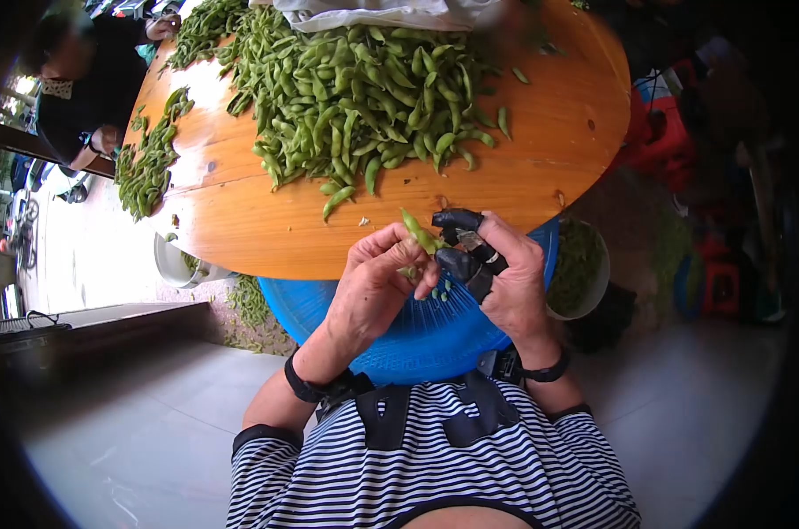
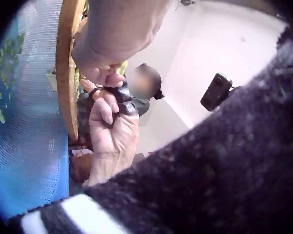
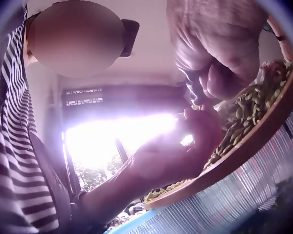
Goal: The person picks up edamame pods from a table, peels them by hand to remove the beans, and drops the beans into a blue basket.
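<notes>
Both hands [image 1: 369,284] [image 1: 510,269] hold a green pod [image 1: 416,231] above a blue basket [image 1: 417,358].

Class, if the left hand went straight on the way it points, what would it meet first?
Beyond the green pod it pinches, the left hand would probably meet the right hand's black-covered fingers; the exact gap is unclear.
</notes>
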{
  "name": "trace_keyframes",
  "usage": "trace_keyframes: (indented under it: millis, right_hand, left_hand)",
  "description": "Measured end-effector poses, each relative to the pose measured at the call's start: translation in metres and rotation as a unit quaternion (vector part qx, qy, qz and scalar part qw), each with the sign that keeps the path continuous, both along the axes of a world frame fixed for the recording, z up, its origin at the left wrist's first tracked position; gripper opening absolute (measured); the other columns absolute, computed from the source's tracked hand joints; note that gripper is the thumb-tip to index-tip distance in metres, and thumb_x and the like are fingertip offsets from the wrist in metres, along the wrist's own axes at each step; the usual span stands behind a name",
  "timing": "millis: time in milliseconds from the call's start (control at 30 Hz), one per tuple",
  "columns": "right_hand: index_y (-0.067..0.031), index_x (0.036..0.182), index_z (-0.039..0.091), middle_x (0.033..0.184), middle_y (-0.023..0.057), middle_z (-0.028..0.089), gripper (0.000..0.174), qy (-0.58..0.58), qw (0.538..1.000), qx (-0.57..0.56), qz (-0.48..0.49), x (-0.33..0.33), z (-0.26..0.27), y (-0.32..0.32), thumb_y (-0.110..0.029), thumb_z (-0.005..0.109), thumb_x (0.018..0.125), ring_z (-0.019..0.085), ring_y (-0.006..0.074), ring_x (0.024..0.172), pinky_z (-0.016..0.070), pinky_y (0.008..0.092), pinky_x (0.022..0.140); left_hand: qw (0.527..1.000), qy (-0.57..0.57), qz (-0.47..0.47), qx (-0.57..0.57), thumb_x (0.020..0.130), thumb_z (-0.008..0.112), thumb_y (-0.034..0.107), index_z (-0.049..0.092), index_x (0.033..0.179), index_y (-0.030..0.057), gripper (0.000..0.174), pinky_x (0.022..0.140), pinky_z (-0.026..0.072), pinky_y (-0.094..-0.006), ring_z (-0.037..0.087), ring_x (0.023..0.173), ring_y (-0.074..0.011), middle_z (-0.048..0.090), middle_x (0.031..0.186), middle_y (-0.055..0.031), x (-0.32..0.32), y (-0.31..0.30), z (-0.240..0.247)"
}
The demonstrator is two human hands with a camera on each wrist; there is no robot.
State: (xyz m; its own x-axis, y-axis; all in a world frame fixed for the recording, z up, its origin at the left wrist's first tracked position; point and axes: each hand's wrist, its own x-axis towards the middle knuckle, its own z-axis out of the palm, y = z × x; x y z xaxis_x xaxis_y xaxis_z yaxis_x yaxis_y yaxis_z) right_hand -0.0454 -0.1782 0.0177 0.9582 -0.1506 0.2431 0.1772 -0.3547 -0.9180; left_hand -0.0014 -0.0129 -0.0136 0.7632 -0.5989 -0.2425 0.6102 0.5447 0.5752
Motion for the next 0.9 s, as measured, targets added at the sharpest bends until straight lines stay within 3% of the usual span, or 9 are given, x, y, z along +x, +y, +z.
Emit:
trace_keyframes:
  millis: [267,500,567,667,900]
  right_hand:
    - [0.0016,0.089,0.065,0.075,0.0102,0.057,0.028,-0.042,0.998,-0.018,0.047,-0.002,-0.001,0.004,0.01,0.064,0.062,0.058,0.0253,0.065,0.0452,0.0291,0.061]
    - [0.0013,0.091,0.066,0.074,0.0116,0.061,0.025,-0.018,0.998,-0.03,0.057,0.0,-0.003,0.004,0.008,0.067,0.067,0.06,0.0246,0.063,0.0462,0.029,0.059]
    - [0.0013,0.092,0.066,0.074,0.012,0.061,0.025,-0.02,0.998,-0.03,0.048,0.001,-0.001,0.004,0.008,0.067,0.068,0.06,0.0246,0.062,0.0462,0.0292,0.059]
    - [0.0009,0.094,0.064,0.075,0.0122,0.061,0.025,0.002,0.998,-0.048,0.05,-0.002,0.005,0.004,0.008,0.065,0.07,0.061,0.0252,0.064,0.0468,0.0302,0.06]
    - [0.0002,0.097,0.062,0.081,0.014,0.06,0.03,0.005,0.996,-0.069,0.049,0.001,0.001,0.007,0.007,0.065,0.069,0.062,0.028,0.071,0.0475,0.0319,0.063]
  left_hand:
    - [0.997,0.053,-0.05,-0.014,0.093,0.045,0.004,0.06,0.101,0.0048,0.017,0.045,0.0423,-0.0197,0.061,0.064,-0.0117,0.067,0.088,-0.0066,0.0,0.004,0.0]
    - [0.997,0.06,-0.009,0.05,0.095,0.048,0.007,0.06,0.099,0.0067,0.013,0.044,0.0406,-0.0191,0.058,0.065,-0.007,0.063,0.082,-0.0022,-0.004,0.001,0.006]
    - [0.98,-0.072,-0.007,0.185,0.099,0.049,0.012,0.059,0.097,0.007,0.011,0.041,0.0363,-0.0183,0.053,0.057,-0.0047,0.059,0.076,0.0004,-0.003,0.002,0.003]
    - [0.991,-0.048,0.013,0.121,0.101,0.049,0.017,0.058,0.095,0.0062,0.015,0.039,0.0317,-0.0177,0.047,0.049,-0.0039,0.057,0.071,0.0015,-0.006,-0.001,0.002]
    - [0.985,-0.052,0.021,0.163,0.102,0.048,0.022,0.057,0.098,0.0053,0.019,0.038,0.0289,-0.017,0.044,0.045,-0.0045,0.056,0.068,0.0014,-0.009,-0.003,0.001]
